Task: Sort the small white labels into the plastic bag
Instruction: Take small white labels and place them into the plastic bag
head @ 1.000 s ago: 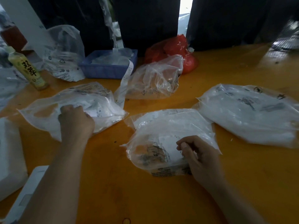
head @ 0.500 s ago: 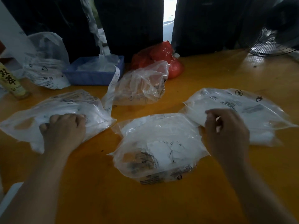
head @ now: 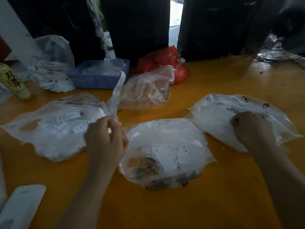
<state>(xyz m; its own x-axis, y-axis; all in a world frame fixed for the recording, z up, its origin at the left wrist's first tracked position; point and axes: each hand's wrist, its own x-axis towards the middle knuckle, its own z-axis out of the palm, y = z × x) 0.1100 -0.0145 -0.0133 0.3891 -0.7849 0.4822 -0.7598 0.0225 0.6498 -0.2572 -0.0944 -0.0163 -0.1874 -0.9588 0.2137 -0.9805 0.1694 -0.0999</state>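
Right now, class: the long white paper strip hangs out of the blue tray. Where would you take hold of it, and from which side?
Pinch the strip on its free lower stretch, near the end lying on the table, thumb and finger on its flat faces. Come from the near side: the tray and a crumpled clear bag crowd the far end.

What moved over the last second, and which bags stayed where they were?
The right hand left the middle bag and went right onto the right bag, fist closed. The left hand came off the left bag toward the middle, pinching something small and white that is too blurred to identify. All three bags, the blue tray and the red bag kept their places.
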